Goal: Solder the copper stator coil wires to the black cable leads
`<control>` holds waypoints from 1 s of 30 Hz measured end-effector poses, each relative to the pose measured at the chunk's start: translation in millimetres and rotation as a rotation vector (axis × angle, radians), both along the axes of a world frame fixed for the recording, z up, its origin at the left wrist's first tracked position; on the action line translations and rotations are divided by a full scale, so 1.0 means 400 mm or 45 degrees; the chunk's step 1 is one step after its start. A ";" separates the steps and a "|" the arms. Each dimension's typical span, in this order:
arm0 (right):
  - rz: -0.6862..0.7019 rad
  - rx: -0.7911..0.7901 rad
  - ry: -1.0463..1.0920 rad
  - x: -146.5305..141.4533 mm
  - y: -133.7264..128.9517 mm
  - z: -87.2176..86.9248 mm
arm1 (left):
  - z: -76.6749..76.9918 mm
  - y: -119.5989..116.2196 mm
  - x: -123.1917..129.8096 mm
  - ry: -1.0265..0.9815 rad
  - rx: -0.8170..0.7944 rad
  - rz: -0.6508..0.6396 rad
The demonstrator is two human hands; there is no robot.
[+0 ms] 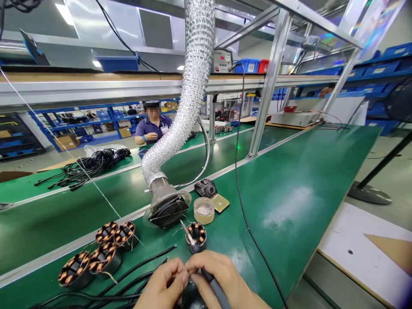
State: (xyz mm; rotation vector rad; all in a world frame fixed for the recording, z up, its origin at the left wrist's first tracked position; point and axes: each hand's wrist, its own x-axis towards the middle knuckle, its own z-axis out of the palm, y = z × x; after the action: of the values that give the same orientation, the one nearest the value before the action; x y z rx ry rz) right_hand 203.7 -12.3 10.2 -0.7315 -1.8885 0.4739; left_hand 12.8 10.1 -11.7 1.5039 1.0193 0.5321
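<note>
My right hand is wrapped round a soldering iron, its metal tip pointing away and up to the left. Just beyond the fingers, the iron's shaft passes over a single motor stator with copper windings. My left hand is closed in a pinch, its fingertips meeting those of the right. Whatever lies between these fingertips is too small to make out. Below both hands is a dark rounded thing, mostly hidden. Black cables lie beside my left hand.
Several stators stand at left. A fume extractor hood on a silver duct hangs ahead, near a round tub and an iron stand with sponge. A cord crosses the green bench. Another person sits opposite.
</note>
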 end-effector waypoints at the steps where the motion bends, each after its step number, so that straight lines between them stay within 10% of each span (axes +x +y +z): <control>1: 0.007 -0.021 0.002 0.000 0.001 0.000 | 0.010 -0.004 -0.002 0.038 0.037 -0.001; 9: -0.073 0.111 -0.234 0.022 -0.004 -0.058 | 0.108 -0.023 -0.004 0.259 0.112 -0.044; 30: -0.048 0.040 -0.135 0.020 0.006 -0.028 | 0.056 -0.029 0.028 -0.232 -0.473 0.297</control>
State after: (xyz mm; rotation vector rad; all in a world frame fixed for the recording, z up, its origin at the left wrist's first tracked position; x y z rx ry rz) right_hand 211.7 -9.7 -1.2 -0.7834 -1.9725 0.3875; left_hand 24.0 -1.3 10.5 0.9982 1.0878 0.5947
